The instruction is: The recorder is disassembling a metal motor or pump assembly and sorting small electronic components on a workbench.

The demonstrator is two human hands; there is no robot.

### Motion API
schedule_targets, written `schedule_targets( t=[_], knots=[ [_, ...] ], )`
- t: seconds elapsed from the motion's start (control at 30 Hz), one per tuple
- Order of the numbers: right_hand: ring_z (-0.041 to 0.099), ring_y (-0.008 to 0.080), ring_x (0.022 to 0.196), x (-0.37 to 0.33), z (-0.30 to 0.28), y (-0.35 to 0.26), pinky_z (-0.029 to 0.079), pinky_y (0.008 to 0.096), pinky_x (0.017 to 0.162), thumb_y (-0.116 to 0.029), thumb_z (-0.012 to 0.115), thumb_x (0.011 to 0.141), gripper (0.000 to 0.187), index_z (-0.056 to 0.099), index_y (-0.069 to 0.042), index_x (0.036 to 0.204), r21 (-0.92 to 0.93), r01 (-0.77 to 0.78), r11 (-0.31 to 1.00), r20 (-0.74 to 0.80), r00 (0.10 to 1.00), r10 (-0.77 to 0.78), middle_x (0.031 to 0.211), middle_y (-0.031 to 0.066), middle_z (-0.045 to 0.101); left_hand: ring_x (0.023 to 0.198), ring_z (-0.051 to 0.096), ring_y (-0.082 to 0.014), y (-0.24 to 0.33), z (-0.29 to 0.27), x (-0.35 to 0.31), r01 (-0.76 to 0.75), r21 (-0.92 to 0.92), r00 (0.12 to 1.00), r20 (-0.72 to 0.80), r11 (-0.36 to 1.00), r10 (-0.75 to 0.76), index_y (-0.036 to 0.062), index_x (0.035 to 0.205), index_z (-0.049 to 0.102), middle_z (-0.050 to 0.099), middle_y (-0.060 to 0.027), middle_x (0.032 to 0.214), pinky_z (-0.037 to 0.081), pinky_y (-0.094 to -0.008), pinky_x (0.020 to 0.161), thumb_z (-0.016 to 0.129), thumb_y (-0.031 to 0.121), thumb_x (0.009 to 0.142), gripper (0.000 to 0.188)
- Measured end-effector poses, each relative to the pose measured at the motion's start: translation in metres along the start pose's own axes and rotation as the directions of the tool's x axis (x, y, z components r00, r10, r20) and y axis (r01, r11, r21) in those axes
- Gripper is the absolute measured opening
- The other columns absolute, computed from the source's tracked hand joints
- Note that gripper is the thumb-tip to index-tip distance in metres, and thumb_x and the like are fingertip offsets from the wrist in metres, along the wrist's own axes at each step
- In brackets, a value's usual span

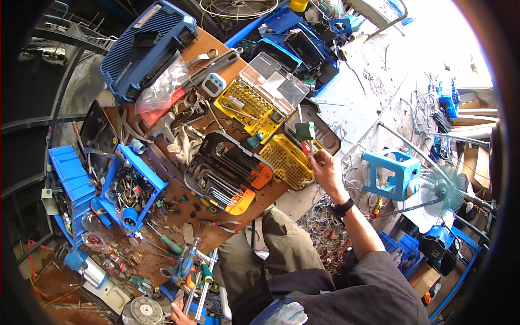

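My right hand [326,169] is raised over the table's right edge, its fingers closed around a tool with a green block-like part [305,131], red below it and a thin metal shaft above. I cannot make out its exact kind. Just left of it lies a yellow bit holder [281,162], and a dark open case [319,127] is behind. At the lower edge, my left hand [180,312] is beside silver metal bars [201,297] and several screwdrivers [187,261]. Its fingers are partly hidden, so its grip is unclear.
Hex key sets [219,189] lie mid-table near a yellow socket set [249,111] and a grey timer [214,84]. Blue bins [161,184] of small parts stand left, a blue tool case [146,46] far left. A blue stool [392,172] and a fan [441,190] stand right.
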State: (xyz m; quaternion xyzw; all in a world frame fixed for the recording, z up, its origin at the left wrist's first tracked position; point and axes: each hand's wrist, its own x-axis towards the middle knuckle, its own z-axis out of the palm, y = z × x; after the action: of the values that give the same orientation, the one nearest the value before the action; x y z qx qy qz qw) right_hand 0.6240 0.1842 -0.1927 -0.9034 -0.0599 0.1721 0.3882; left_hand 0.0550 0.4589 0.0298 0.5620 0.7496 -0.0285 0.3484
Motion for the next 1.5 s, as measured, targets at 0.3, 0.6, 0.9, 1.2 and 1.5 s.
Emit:
schedule_targets(
  t=[0.3, 0.6, 0.9, 1.2, 1.5],
  knots=[
    [0.049, 0.0146, 0.054, -0.013, 0.015, -0.013, 0.046, 0.0342, 0.055, -0.03, 0.078, 0.1, 0.04, 0.065, 0.004, 0.084, -0.069, 0.042, 0.997, -0.008, 0.999, -0.042, 0.062, 0.0109, 0.06, 0.133, 0.064, -0.0317, -0.017, -0.003, 0.008, -0.015, -0.16, 0.998, 0.052, 0.987, 0.024, -0.0116, 0.143, 0.06, 0.066, -0.0223, 0.145, 0.05, -0.0408, 0.114, 0.044, 0.039, 0.117, 0.059],
    [0.047, 0.0101, 0.055, 0.002, -0.012, -0.032, 0.039, 0.0347, 0.051, -0.048, 0.078, 0.098, 0.058, 0.062, 0.002, 0.074, -0.103, -0.003, 0.995, 0.109, 0.994, 0.015, 0.058, 0.0054, 0.055, 0.127, 0.067, -0.032, -0.047, -0.017, 0.013, -0.172, 0.134, 0.985, 0.041, 0.976, 0.168, -0.0116, 0.143, 0.059, 0.067, -0.024, 0.142, 0.053, -0.042, 0.108, 0.044, 0.039, 0.117, 0.058],
    [0.052, 0.0095, 0.059, 0.033, -0.01, -0.057, 0.043, 0.031, 0.055, -0.026, 0.08, 0.098, 0.032, 0.068, 0.003, 0.091, -0.05, 0.112, 0.992, 0.071, 0.992, -0.108, 0.066, 0.0073, 0.062, 0.12, 0.069, -0.0313, -0.012, -0.002, -0.001, -0.056, -0.082, 0.998, 0.001, 0.995, 0.056, -0.0097, 0.14, 0.061, 0.072, -0.0213, 0.133, 0.054, -0.0412, 0.105, 0.046, 0.038, 0.117, 0.055],
    [0.071, 0.0295, 0.084, 0.081, 0.035, -0.095, 0.058, 0.0397, 0.077, -0.017, 0.074, 0.097, 0.02, 0.073, -0.003, 0.111, -0.063, 0.421, 0.905, 0.161, 0.899, -0.407, 0.1, 0.0142, 0.071, 0.12, 0.068, -0.0366, -0.042, -0.019, 0.013, -0.045, 0.169, 0.999, 0.022, 0.985, 0.042, -0.0051, 0.148, 0.058, 0.071, -0.0232, 0.135, 0.053, -0.0434, 0.105, 0.052, 0.033, 0.115, 0.051],
    [0.071, 0.0375, 0.1, 0.099, 0.057, -0.098, 0.057, 0.0461, 0.085, -0.019, 0.071, 0.099, 0.024, 0.073, -0.005, 0.117, -0.061, 0.429, 0.901, 0.184, 0.892, -0.412, 0.111, 0.0158, 0.07, 0.118, 0.065, -0.0458, -0.043, -0.013, 0.001, -0.31, 0.421, 0.949, 0.08, 0.852, 0.306, -0.0002, 0.16, 0.045, 0.065, -0.0294, 0.135, 0.055, -0.048, 0.101, 0.064, 0.017, 0.104, 0.061]
  ],
)
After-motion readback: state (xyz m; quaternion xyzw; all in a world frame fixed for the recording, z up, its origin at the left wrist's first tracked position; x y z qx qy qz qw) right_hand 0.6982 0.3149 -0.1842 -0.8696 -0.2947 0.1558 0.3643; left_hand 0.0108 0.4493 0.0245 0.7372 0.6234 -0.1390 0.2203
